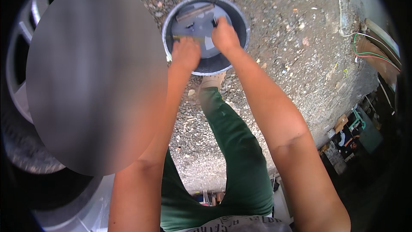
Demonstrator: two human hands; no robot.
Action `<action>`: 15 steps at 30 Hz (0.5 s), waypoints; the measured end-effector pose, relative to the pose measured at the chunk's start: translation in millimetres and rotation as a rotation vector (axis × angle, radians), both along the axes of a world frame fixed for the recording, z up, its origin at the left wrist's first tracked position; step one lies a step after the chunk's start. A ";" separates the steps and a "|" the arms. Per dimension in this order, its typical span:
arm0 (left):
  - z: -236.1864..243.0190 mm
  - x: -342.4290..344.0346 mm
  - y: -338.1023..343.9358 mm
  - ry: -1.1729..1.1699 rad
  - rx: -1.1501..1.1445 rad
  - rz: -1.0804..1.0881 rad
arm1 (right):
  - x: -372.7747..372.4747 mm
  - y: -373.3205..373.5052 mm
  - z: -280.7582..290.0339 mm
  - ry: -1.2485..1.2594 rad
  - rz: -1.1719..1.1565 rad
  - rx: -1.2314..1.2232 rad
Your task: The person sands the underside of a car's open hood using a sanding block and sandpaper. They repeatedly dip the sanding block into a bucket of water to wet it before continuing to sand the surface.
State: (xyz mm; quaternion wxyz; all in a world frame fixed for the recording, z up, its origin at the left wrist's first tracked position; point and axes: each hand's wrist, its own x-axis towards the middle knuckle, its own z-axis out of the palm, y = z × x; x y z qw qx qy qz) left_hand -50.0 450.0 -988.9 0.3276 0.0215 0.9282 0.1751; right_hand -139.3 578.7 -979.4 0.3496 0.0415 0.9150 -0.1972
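A round dark tub (246,21) with a pale rim stands on the gravel, and both my hands reach into it. My right hand (225,36) is closed, with a small dark object (214,22) showing at its fingertips; its kind is unclear. At the tub's left side my left hand (187,53) is lowered beside a thin yellowish strip (199,39). Blur hides whether those fingers grip it. Greyish liquid seems to cover the tub's bottom. A brownish bar (195,13) lies toward the far side, and a small dark piece (189,26) is near the middle.
A wheel with a silver rim (25,30) stands at the left, partly behind a large blurred oval. White and green cables (365,53) run along the right. Boxes and assorted items (343,139) sit at lower right. My foot (212,80) is just below the tub.
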 end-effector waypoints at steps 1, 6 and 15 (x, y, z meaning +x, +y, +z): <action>-20.6 -4.4 -2.6 -0.058 -0.046 -0.047 | -3.6 -4.2 -13.8 0.002 0.004 0.050; -59.7 -2.3 0.3 -0.296 -0.102 -0.230 | 29.5 9.3 -63.8 -0.038 0.112 0.166; 101.0 23.5 -15.0 -0.050 0.543 0.607 | 42.2 23.2 95.0 -0.296 -0.660 -0.640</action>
